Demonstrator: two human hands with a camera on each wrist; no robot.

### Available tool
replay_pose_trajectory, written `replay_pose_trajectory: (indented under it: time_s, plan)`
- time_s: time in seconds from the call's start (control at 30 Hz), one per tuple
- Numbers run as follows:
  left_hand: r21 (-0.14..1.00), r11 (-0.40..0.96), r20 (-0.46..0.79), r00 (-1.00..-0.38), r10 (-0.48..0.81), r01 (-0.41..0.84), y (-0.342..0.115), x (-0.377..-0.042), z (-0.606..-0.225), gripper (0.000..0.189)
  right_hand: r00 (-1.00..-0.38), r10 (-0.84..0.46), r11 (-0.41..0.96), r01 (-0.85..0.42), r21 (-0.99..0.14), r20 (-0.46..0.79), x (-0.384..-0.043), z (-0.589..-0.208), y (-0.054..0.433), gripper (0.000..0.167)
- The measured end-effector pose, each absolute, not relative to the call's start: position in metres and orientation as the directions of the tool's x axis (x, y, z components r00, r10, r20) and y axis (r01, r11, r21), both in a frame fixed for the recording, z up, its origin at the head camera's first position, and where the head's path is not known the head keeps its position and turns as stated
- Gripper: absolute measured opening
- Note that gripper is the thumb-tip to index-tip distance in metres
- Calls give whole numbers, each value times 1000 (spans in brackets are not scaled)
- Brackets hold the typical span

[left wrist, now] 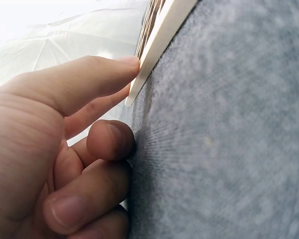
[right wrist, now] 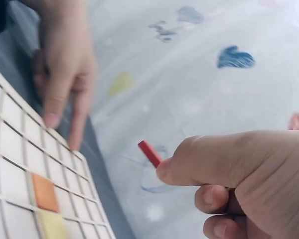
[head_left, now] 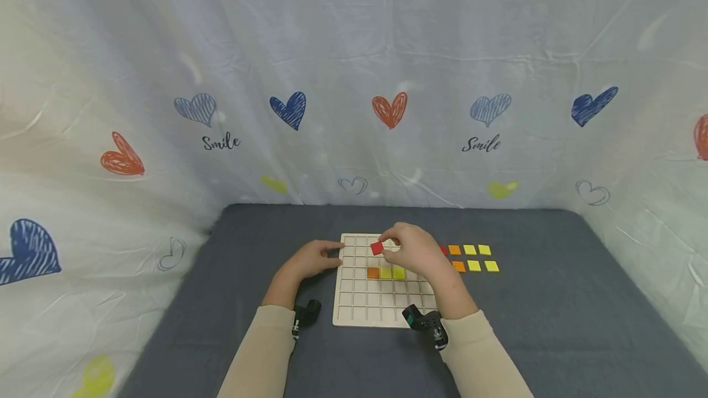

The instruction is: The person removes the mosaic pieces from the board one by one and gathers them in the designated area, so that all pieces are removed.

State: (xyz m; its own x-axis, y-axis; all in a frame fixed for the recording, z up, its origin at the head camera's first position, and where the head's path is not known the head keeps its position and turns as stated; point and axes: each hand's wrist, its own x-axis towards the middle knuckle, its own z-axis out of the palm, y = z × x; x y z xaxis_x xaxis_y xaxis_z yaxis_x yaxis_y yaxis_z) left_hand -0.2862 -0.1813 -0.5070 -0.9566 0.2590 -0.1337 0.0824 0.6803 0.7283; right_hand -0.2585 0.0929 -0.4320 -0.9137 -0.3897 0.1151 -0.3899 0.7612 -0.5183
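A pale wooden grid board (head_left: 351, 300) lies on the dark cloth in front of me. My right hand (head_left: 415, 253) pinches a small red square tile (head_left: 377, 248) above the board's upper part; in the right wrist view the red tile (right wrist: 149, 153) shows edge-on at the fingertips. At the board's left edge, my left hand (head_left: 314, 260) touches the rim with thumb and index finger, its other fingers loosely bent in the left wrist view. One orange tile (head_left: 373, 273) and two yellow tiles (head_left: 392, 273) sit side by side in one row of cells.
Right of the board lie several loose tiles in two rows: orange ones (head_left: 454, 250), yellow ones (head_left: 474, 266) and a red one (head_left: 444, 250) partly hidden by my right hand. Behind the table hangs a white curtain (head_left: 332, 158) printed with hearts.
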Motion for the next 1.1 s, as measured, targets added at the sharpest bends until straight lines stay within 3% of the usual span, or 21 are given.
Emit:
replay_pose_trajectory:
  time_s: [0.47,1.1]
  plan:
    - [729,680,-120,-963,240,78,-180,-286,-507,47,-951,-304,740,-275,-614,59,-268,-427,146,26]
    - [719,690,-128,-962,243,79,-181,-287,-508,47,-965,-231,715,-79,-695,-127,-264,-430,217,32]
